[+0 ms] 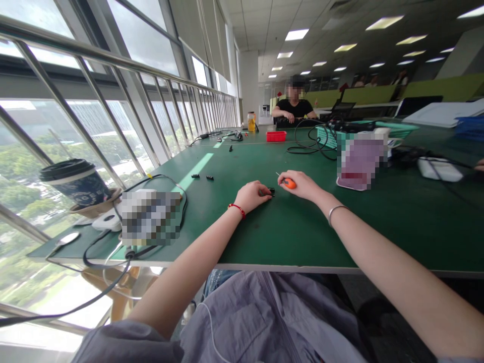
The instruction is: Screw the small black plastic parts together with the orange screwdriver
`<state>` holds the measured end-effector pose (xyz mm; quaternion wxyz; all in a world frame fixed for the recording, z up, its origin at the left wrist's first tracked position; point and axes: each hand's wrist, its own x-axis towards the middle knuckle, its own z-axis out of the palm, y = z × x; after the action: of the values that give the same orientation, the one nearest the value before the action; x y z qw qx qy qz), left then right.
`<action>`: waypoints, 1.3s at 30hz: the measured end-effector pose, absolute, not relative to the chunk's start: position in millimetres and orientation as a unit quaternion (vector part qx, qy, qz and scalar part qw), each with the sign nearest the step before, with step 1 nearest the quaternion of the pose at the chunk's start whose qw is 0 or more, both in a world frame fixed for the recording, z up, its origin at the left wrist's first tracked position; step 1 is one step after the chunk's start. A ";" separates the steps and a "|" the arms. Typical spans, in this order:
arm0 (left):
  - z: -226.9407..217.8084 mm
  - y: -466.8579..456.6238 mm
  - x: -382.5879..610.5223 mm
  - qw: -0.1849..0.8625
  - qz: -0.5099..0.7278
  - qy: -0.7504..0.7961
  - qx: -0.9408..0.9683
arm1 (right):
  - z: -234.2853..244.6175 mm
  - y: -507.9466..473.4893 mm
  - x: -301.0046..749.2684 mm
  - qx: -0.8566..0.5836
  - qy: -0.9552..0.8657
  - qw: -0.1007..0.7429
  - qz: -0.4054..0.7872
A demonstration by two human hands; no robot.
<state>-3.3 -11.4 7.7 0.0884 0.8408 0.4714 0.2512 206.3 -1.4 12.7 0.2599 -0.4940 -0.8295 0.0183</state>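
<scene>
My left hand [252, 196], with a red bracelet at the wrist, rests low on the green table. Its fingers are closed on a small black part [271, 191], whose end shows past the fingertips. To its right, my right hand [300, 185] grips a screwdriver [289, 183] by its orange handle. The thin shaft points up and left, away from the black part. Further left on the table lie two similar small black parts [195, 176], and another dark piece [230, 148] sits farther back.
Cables and a paper coffee cup [77, 184] stand at the left by the railing. A red tray [276, 136] is at the back, before a seated person [295, 103]. At right are a teal basket [327, 137], a blurred phone-like object [359, 161] and a white box [439, 169].
</scene>
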 end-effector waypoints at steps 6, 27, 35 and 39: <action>6.7 -10.6 -2.3 0.095 0.254 0.481 0.834 | 14.0 -6.2 195.5 -0.476 -0.853 0.212 0.033; 4.7 -4.3 -3.3 0.183 0.309 0.456 0.814 | 22.5 -19.7 186.0 -0.472 -0.858 0.201 0.002; 2.7 -5.8 -2.3 0.140 0.307 0.442 0.831 | 18.5 -14.6 188.1 -0.468 -0.854 0.226 0.030; 8.7 -12.4 -1.2 0.072 0.303 0.443 0.841 | 16.7 -11.3 189.5 -0.459 -0.850 0.251 0.050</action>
<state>-1.2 -12.4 8.7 0.0717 0.8407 0.4434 0.3026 189.5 -11.3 16.7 0.2515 -0.4594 -0.8504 0.0500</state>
